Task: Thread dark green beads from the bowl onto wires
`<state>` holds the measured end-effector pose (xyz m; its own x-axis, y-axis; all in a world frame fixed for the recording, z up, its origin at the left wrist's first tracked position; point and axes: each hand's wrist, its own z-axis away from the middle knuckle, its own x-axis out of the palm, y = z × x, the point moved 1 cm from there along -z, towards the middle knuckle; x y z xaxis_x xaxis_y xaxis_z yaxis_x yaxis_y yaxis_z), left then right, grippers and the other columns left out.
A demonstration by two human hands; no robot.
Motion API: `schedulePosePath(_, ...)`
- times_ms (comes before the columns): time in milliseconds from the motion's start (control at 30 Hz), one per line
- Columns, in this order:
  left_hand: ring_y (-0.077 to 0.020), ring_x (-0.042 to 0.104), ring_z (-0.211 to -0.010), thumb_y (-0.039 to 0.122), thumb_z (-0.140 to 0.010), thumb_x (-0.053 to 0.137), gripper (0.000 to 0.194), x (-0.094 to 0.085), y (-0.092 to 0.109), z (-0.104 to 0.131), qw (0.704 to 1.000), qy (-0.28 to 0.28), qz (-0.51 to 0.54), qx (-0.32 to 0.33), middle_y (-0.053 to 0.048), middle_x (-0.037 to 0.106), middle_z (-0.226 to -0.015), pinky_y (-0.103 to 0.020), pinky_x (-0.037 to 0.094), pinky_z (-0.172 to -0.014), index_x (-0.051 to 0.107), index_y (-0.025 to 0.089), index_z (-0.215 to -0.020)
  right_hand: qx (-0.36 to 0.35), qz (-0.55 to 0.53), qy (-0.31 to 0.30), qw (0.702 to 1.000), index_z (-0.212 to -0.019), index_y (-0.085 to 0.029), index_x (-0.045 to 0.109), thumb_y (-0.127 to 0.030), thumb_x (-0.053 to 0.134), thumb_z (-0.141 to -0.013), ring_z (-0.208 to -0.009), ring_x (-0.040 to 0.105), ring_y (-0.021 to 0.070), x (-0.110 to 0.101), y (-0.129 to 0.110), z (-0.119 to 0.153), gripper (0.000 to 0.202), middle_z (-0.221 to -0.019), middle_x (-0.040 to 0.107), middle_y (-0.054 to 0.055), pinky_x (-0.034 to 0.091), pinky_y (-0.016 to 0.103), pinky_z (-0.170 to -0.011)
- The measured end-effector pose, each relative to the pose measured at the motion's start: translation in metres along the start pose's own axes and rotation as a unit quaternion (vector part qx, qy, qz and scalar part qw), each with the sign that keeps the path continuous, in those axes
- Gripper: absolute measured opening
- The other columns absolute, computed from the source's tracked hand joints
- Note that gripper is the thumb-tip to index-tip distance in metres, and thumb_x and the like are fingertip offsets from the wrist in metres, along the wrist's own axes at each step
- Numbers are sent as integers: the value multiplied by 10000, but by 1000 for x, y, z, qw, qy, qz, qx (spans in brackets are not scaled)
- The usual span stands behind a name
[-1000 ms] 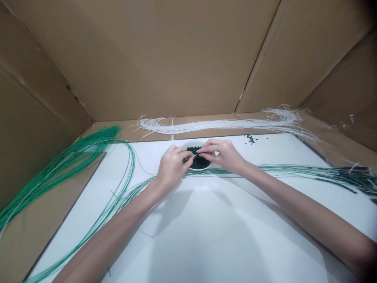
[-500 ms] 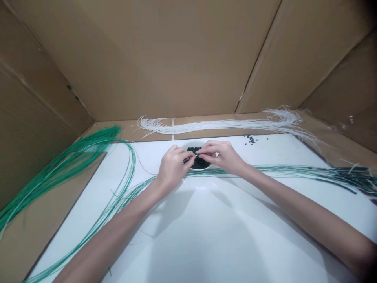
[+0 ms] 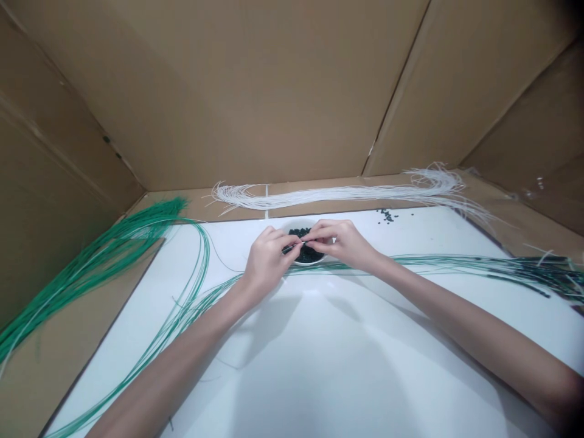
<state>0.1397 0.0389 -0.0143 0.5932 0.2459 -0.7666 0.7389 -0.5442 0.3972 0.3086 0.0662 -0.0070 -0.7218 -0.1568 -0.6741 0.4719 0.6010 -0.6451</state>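
A white bowl [image 3: 310, 263] of small dark pieces [image 3: 306, 254] stands near the back middle of the white board. Over its left side my left hand [image 3: 269, 258] pinches a thin dark strand [image 3: 288, 248] between thumb and fingers. My right hand [image 3: 342, 242] comes in from the right, its thumb and fingertips closed together over the bowl, almost touching the left fingertips. Whatever sits between the right fingertips is too small to name. Green strands [image 3: 429, 261] run across the board, passing behind or beneath both hands.
A thick green bundle [image 3: 100, 255] lies at the left. White strands [image 3: 337, 194] stretch along the back on cardboard [image 3: 196, 204]. Loose dark pieces [image 3: 387, 216] are scattered at the back right of the white board [image 3: 319, 365]. Dark-covered strand ends [image 3: 538, 274] lie far right.
Both hands stay over the bowl with only small fingertip movements. The whole view has shifted very slightly.
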Motion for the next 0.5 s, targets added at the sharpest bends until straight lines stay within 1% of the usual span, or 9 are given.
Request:
schedulePosePath(200,-145,477,-695,242,-778,527,133,2,0,1,1000,-9,10,-14,-4,621,-694,-250,395,-634,654,200,-784,12,-33,-4,999,-824,-165,692,-213,560,-731,-550,517,86,1,-3,0,169,-737,628,41,429,210,-528)
schedulePosePath(367,-138,483,-690,242,-779,525,132,0,2,0,999,2,29,-18,-1,621,-708,-245,394,-644,650,200,-775,56,-87,30,994,-769,-136,686,-268,598,-700,-604,548,111,3,0,-1,173,-721,639,51,440,223,-553)
schedulePosePath(500,-126,488,-669,248,-776,531,129,-1,1,0,998,18,51,-37,8,616,-686,-236,393,-640,648,203,-745,61,-121,27,990,-726,-124,680,-293,614,-687,-597,551,117,3,2,0,186,-700,631,54,445,228,-545)
